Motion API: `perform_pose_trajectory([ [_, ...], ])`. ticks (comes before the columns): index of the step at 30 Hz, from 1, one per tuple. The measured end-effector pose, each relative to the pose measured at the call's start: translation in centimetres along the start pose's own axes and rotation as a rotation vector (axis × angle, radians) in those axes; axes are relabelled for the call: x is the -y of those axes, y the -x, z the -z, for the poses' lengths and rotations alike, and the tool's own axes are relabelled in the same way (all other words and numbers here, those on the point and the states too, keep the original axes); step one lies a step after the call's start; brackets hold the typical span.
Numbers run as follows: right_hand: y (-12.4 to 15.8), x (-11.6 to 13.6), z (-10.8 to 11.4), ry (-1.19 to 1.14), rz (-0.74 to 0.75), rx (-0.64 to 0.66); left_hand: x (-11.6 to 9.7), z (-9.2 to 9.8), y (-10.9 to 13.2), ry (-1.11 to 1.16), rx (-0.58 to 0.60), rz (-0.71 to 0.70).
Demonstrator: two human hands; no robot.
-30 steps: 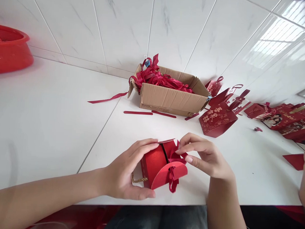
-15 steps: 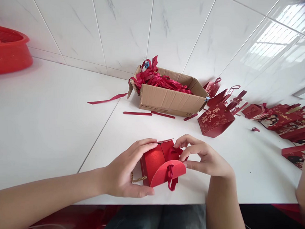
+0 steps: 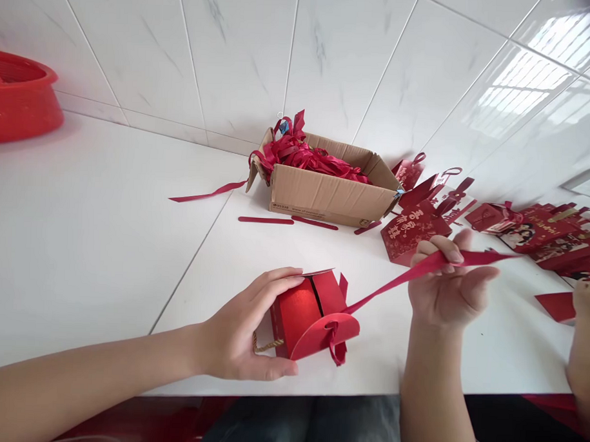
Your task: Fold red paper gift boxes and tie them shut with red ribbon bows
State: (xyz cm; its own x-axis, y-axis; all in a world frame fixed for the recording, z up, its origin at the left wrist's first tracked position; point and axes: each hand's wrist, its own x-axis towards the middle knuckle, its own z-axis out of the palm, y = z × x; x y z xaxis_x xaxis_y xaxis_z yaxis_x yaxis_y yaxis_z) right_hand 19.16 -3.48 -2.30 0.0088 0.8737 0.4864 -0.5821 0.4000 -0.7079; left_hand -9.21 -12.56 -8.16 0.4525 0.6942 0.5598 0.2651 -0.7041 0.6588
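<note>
Let's say the red box is the middle of a clock, with twelve by the wall. It sits on the tabletop near the front edge. The left hand holds it from nine o'clock, fingers on the far side and thumb on the near side. Between two and three o'clock, the right hand has its fingers curled tight around a red ribbon, with the thumb sticking out. To do this well, I'd pull softly and keep the ribbon flat. The left hand should hold the box snug, but not squash it.

The brown carton full of ribbons is at twelve o'clock. Thin red strips lie in front of it, from eleven to one. A red basin is at ten. The gift box with gold writing, between one and two, looks close to the right hand, so I'd watch for bumps. At three o'clock, another person's hand is near a red paper piece.
</note>
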Motion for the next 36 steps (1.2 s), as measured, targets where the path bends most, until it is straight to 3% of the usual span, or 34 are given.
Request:
perform_pose_trajectory([
  [3,0.1,-0.4,-0.7,0.137,-0.015,-0.047,0.0,-0.1,0.0,-0.004,-0.007,-0.013],
  [7,1.1,-0.9,-1.9,0.175,-0.178,0.047,-0.3,-0.1,-0.4,0.034,-0.028,-0.036],
  [9,1.9,-1.2,-2.3,0.161,-0.354,0.175,-0.6,-0.1,-0.8,0.084,-0.03,-0.05],
  [13,3.0,-1.9,-2.6,0.13,-0.848,0.553,-1.1,0.0,-1.5,0.167,0.008,-0.058],
  [15,3.1,-2.1,-2.7,0.135,-0.993,0.627,-1.2,0.0,-1.6,0.163,0.005,-0.055],
  [18,2.9,-1.9,-2.8,0.133,-1.062,0.636,-1.2,0.0,-1.4,0.102,-0.004,-0.057],
  [27,2.8,-1.5,-2.8,-0.019,-1.165,0.923,-1.6,-0.2,-1.1,0.023,0.064,-0.156],
  [36,2.9,-1.2,-3.3,0.01,-1.215,0.883,-1.7,0.0,-1.1,0.007,0.073,-0.199],
])
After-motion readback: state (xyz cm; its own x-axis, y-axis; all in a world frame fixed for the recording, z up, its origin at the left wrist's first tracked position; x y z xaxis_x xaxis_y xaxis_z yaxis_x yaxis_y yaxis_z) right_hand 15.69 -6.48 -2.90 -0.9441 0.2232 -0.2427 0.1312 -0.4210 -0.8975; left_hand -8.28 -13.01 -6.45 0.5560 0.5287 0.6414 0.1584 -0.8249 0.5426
